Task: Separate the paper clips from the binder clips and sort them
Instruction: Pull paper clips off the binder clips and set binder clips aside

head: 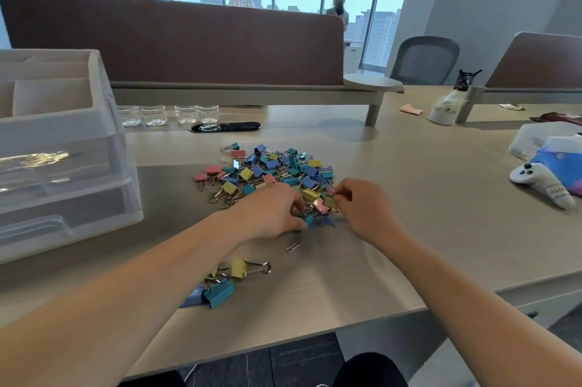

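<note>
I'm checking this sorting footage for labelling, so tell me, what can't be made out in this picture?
- Head view: whether the left hand grips anything; its curled fingers hide that in the clip pile.
- Head view: the right hand pinches a small clip, too blurred to name.
- Head view: a blue clip, mostly under the left forearm.
- Head view: the plastic drawer unit, cut by the left edge; glare hides its contents.

My pale wooden table (409, 197) carries a heap of coloured binder clips (271, 170) in the middle, a smaller bunch of clips (225, 282) nearer its front edge, and one loose paper clip (293, 247) between them. A clear drawer box (63, 172) stands at my left and a white controller (541, 181) lies at my right.
</note>
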`<action>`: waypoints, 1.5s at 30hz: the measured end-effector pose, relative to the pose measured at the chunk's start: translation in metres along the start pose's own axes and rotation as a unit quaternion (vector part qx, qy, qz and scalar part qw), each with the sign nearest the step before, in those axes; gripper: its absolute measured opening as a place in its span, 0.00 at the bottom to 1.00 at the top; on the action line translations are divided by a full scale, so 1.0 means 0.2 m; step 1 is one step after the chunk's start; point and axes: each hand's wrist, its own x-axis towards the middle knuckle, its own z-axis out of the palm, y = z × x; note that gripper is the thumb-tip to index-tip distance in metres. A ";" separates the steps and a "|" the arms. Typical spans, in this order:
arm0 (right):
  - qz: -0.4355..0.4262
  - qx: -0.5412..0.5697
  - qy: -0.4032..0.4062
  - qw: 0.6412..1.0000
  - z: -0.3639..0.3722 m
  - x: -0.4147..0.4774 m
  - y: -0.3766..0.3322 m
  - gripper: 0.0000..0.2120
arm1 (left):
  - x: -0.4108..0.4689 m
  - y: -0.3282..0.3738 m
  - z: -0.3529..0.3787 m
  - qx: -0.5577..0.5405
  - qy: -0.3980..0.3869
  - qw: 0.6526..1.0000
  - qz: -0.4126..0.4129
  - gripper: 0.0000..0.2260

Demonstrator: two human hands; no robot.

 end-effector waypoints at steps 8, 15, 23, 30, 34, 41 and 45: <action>0.091 0.160 -0.008 0.983 0.01 0.01 0.03 0.09 | 0.04 0.05 0.05 0.055 0.017 0.998 0.006 0.08; 0.153 0.312 -0.029 0.937 0.00 0.06 0.01 0.22 | 0.04 0.04 0.01 -0.009 0.013 1.000 0.002 0.15; 0.063 0.116 -0.034 0.991 0.03 0.10 0.03 0.06 | 0.06 0.02 -0.02 -0.018 0.030 0.999 0.012 0.04; 0.027 -0.018 -0.087 0.996 0.06 0.14 0.03 0.07 | 0.08 0.00 -0.02 -0.049 0.086 0.995 0.004 0.08; 0.032 -0.044 -0.123 0.991 0.09 0.18 0.01 0.11 | 0.10 -0.01 -0.02 -0.068 0.117 0.991 -0.007 0.13; 0.044 -0.082 -0.162 0.982 0.08 0.20 -0.04 0.14 | 0.07 0.00 -0.03 -0.068 0.108 0.992 -0.013 0.14; 0.068 -0.062 -0.151 0.984 0.09 0.22 -0.05 0.16 | 0.04 -0.01 -0.04 -0.062 0.106 0.992 -0.012 0.14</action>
